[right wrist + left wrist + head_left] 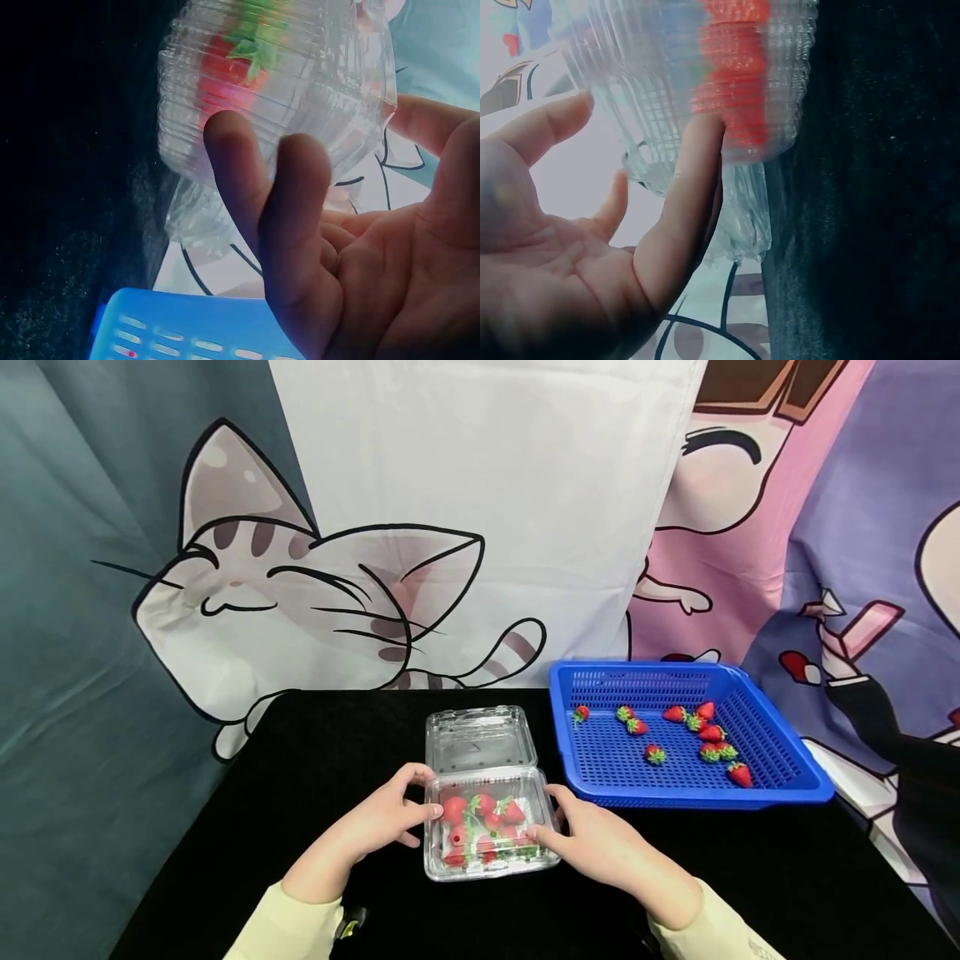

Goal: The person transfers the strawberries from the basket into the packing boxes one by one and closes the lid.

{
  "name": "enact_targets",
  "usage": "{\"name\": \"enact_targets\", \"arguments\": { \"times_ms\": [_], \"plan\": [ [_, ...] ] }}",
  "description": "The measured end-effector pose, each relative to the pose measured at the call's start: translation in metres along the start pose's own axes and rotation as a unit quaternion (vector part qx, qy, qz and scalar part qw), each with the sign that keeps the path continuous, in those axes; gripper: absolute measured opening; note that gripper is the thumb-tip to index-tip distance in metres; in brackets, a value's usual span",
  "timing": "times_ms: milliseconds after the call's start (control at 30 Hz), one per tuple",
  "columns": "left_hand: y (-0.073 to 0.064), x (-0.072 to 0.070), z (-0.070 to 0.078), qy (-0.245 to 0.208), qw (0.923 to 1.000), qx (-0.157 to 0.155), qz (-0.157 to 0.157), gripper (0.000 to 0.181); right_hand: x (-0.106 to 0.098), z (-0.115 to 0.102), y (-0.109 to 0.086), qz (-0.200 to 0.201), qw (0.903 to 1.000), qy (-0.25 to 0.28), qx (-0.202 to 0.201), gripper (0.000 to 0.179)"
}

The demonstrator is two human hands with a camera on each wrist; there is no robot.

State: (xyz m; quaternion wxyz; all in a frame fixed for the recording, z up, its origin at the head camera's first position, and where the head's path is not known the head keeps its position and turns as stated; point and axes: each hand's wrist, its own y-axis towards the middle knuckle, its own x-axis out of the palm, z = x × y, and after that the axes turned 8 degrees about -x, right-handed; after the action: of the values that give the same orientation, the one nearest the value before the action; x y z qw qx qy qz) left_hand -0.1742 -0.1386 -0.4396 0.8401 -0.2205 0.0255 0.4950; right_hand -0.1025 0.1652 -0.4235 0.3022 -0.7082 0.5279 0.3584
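A clear plastic clamshell box (491, 872) sits on the black cloth in front of me, its lid (480, 735) folded back toward the far side. Several red strawberries (483, 805) with green leaves lie inside. My left hand (378, 820) holds the box's left side, thumb at the rim and a fingertip against the ribbed wall (652, 82) in the left wrist view. On the opposite side my right hand (603, 843) grips the box, thumb over the rim. Two of its fingers (236, 157) press the outer wall in the right wrist view.
A blue perforated basket (697, 798) stands at the back right, close to the box, with several scattered strawberries (712, 733) in it. The black cloth (300, 760) covers the table. Behind it hangs a cartoon-printed curtain (480, 460).
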Motion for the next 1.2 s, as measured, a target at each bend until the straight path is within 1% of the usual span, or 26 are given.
{"name": "enact_targets", "arguments": {
  "times_ms": [67, 200, 300, 367, 433, 533, 600, 700, 833, 967, 1033, 1200],
  "plan": [
    [-0.002, 0.001, 0.002, -0.003, 0.9999, 0.005, -0.008, 0.055, 0.001, 0.0, 0.0, -0.001, 1.0, 0.005, 0.0, 0.071],
    [-0.008, 0.004, 0.003, -0.016, 0.9995, 0.005, -0.027, 0.068, 0.002, 0.001, -0.001, -0.012, 0.9996, 0.024, 0.009, 0.074],
    [-0.009, 0.006, 0.0, -0.032, 0.9987, 0.008, -0.04, 0.073, 0.004, 0.003, -0.002, -0.02, 0.9988, 0.041, 0.013, 0.078],
    [-0.009, 0.006, -0.004, -0.038, 0.9979, 0.012, -0.052, 0.077, 0.005, 0.005, -0.003, -0.029, 0.9972, 0.068, 0.014, 0.079],
    [-0.01, 0.005, -0.008, -0.048, 0.9963, 0.014, -0.07, 0.081, 0.007, 0.006, -0.006, -0.038, 0.994, 0.102, 0.014, 0.081],
    [-0.013, 0.004, -0.015, -0.061, 0.9929, 0.015, -0.102, 0.087, 0.009, 0.009, -0.011, -0.054, 0.9865, 0.154, 0.013, 0.083],
    [-0.015, 0.003, -0.019, -0.069, 0.9908, 0.012, -0.116, 0.091, 0.011, 0.011, -0.013, -0.061, 0.9822, 0.178, 0.006, 0.083],
    [-0.018, 0.004, -0.022, -0.065, 0.9907, 0.009, -0.119, 0.098, 0.011, 0.015, -0.014, -0.077, 0.9731, 0.217, -0.005, 0.084],
    [-0.021, 0.006, -0.022, -0.05, 0.9922, -0.001, -0.114, 0.105, 0.009, 0.019, -0.016, -0.098, 0.9594, 0.264, -0.019, 0.083],
    [-0.025, 0.006, -0.02, -0.053, 0.9929, -0.014, -0.105, 0.104, 0.008, 0.021, -0.017, -0.104, 0.9519, 0.287, -0.028, 0.085],
    [-0.028, 0.005, -0.018, -0.051, 0.9937, -0.017, -0.099, 0.102, 0.008, 0.021, -0.017, -0.104, 0.95, 0.293, -0.029, 0.085],
    [-0.031, 0.005, -0.016, -0.037, 0.9944, -0.026, -0.096, 0.1, 0.01, 0.025, -0.017, -0.098, 0.9392, 0.329, -0.018, 0.081]
  ]
}}
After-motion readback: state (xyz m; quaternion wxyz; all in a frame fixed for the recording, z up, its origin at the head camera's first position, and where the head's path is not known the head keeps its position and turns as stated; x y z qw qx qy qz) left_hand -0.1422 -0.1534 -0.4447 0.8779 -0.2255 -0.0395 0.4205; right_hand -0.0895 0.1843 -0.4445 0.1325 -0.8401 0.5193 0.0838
